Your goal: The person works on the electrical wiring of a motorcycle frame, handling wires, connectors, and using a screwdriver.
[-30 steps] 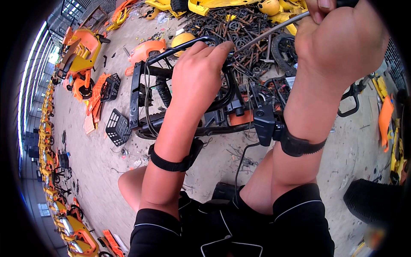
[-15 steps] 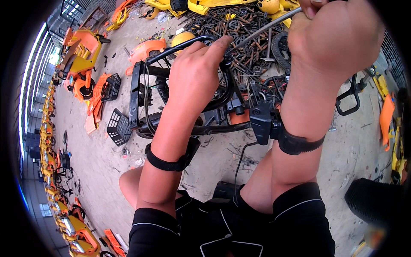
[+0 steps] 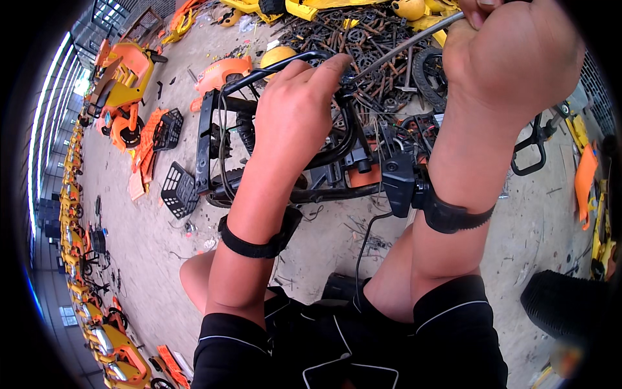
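In front of me stands a black vehicle frame [image 3: 340, 191] of bent tubes, with a coil spring and loose cables on it. My left hand [image 3: 295, 107] is closed over its upper tube, index finger stretched along toward the far corner; the fingertips' undersides are hidden. At the upper right my right hand [image 3: 512, 55] is closed round a long metal rod [image 3: 411, 44]. The rod slants down to the left, and its lower end meets the frame beside my left index finger. What sits at that end is too small to make out.
Behind the frame lies a heap of rusty metal parts [image 3: 363, 39] with a tyre [image 3: 429, 78] beside it. Black baskets [image 3: 179, 191] and orange panels [image 3: 150, 139] lie to the left. Yellow vehicles [image 3: 107, 343] line the left wall. A black ribbed object [image 3: 557, 301] is at the right.
My right hand has shifted slightly to the right with its end of the rod, so the rod's angle differs a little. My left hand stays on the frame.
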The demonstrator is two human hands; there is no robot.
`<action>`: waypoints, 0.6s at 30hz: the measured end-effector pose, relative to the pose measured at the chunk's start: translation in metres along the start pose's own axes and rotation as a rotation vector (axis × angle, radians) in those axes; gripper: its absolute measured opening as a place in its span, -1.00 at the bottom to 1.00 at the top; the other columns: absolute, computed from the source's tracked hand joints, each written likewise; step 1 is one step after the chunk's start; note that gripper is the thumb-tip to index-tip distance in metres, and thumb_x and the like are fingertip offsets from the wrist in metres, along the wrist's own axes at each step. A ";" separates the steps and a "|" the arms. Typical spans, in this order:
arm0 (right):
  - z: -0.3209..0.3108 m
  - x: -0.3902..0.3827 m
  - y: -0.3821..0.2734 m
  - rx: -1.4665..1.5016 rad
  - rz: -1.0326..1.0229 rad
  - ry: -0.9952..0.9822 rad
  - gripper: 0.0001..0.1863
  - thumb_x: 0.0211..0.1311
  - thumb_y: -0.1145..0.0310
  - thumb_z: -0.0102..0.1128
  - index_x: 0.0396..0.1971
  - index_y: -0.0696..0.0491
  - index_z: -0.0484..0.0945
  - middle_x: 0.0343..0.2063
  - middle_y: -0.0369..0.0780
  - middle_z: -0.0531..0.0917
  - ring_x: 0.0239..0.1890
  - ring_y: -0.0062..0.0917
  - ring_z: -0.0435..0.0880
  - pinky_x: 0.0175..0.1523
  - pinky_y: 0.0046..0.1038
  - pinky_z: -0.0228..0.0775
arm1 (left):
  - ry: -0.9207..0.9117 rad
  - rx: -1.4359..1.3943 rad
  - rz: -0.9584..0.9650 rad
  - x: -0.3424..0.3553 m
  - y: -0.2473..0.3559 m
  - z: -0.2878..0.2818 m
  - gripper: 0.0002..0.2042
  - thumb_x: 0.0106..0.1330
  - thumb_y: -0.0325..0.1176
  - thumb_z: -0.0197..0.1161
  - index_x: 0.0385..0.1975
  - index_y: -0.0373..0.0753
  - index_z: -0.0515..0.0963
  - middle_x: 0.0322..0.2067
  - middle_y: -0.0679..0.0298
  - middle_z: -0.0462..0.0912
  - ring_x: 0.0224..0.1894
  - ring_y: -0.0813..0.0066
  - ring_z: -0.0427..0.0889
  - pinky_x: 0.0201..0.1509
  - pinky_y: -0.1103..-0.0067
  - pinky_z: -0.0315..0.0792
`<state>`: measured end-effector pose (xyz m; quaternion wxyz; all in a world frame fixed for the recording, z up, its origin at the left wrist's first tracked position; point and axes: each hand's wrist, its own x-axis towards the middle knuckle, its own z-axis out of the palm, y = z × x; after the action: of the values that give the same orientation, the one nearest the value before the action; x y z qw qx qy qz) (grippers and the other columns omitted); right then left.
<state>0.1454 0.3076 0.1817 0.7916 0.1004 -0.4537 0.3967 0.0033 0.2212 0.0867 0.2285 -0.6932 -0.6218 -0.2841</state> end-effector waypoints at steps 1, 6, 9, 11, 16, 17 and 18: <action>0.001 -0.001 -0.001 -0.003 0.009 -0.007 -0.53 0.45 -0.01 -0.13 -0.13 0.16 0.42 -0.64 -0.37 0.40 -0.73 -0.80 0.21 -0.66 -0.74 0.01 | 0.004 -0.010 -0.002 0.000 -0.001 -0.001 -0.70 0.08 -0.53 0.29 -0.14 -0.13 0.59 -0.50 0.29 0.64 -0.37 0.30 0.58 -0.26 0.43 0.48; 0.005 -0.003 -0.003 -0.034 0.057 -0.025 -0.53 0.45 -0.01 -0.13 -0.13 0.16 0.43 -0.64 -0.37 0.41 -0.73 -0.80 0.21 -0.66 -0.74 0.01 | -0.020 -0.064 0.047 -0.001 -0.007 -0.006 -0.84 0.07 -0.51 0.30 -0.32 -0.20 0.63 -0.47 0.27 0.64 -0.33 0.28 0.57 -0.18 0.41 0.46; 0.010 -0.005 -0.005 -0.076 0.093 -0.036 -0.53 0.45 -0.01 -0.14 -0.13 0.16 0.43 -0.64 -0.37 0.41 -0.73 -0.80 0.21 -0.66 -0.74 0.01 | -0.071 -0.103 0.040 0.002 -0.009 -0.007 -0.88 0.08 -0.51 0.29 -0.37 -0.22 0.63 -0.44 0.25 0.65 -0.29 0.26 0.57 -0.14 0.41 0.45; 0.016 -0.007 -0.005 -0.116 0.129 -0.045 -0.53 0.45 -0.01 -0.14 -0.13 0.16 0.43 -0.64 -0.37 0.41 -0.73 -0.80 0.21 -0.66 -0.74 0.01 | -0.141 -0.124 0.041 0.007 -0.009 -0.011 -0.88 0.09 -0.50 0.29 -0.36 -0.23 0.64 -0.42 0.22 0.65 -0.27 0.24 0.57 -0.13 0.41 0.45; 0.035 -0.012 -0.005 -0.263 0.271 -0.040 -0.53 0.45 -0.01 -0.14 -0.13 0.16 0.43 -0.64 -0.37 0.42 -0.73 -0.80 0.21 -0.66 -0.74 0.01 | -0.316 -0.295 -0.034 0.023 -0.018 -0.019 -0.84 0.11 -0.48 0.28 -0.30 -0.29 0.62 -0.41 0.11 0.65 -0.31 0.13 0.61 -0.21 0.42 0.48; 0.036 -0.009 -0.007 -0.207 0.283 -0.038 -0.52 0.45 -0.02 -0.17 -0.15 0.16 0.43 -0.66 -0.38 0.38 -0.74 -0.80 0.20 -0.67 -0.74 0.00 | -0.365 -0.356 -0.065 0.026 -0.020 -0.020 -0.84 0.11 -0.48 0.28 -0.29 -0.31 0.61 -0.41 0.09 0.65 -0.32 0.11 0.61 -0.23 0.42 0.49; 0.036 -0.006 -0.008 -0.152 0.297 -0.035 -0.51 0.46 -0.03 -0.19 -0.17 0.16 0.43 -0.67 -0.39 0.34 -0.74 -0.80 0.18 -0.67 -0.74 -0.02 | -0.383 -0.395 -0.128 0.028 -0.019 -0.021 -0.83 0.14 -0.45 0.28 -0.28 -0.35 0.60 -0.41 0.04 0.64 -0.34 0.07 0.63 -0.24 0.43 0.49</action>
<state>0.1263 0.2803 0.1987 0.7216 -0.0209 -0.5061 0.4720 -0.0156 0.2297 0.1205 -0.0509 -0.7246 -0.6287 -0.2775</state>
